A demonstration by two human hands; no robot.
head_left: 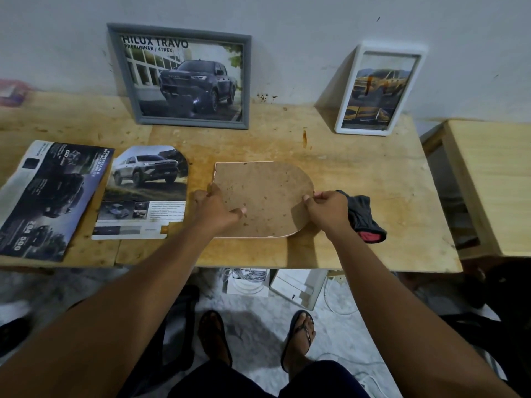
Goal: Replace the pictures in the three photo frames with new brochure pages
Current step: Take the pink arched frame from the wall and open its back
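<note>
An arch-shaped frame [263,193] lies face down at the table's middle, its brown backing board up. My left hand [214,209] presses on its left edge with the thumb stretched over the board. At the rounded right end, my right hand [327,209] pinches the rim. A brochure page cut to an arch shape [146,191], showing a silver truck, lies just left of the frame. An open brochure [48,196] rests at the far left. A grey frame [184,76] with a dark truck picture and a white frame [376,90] with a yellow truck picture lean on the wall.
A dark cloth with a red patch [365,219] lies right behind my right hand. A second wooden table [488,182] stands to the right. Under the table are white boxes and cables [275,282]; my sandalled feet are on the floor.
</note>
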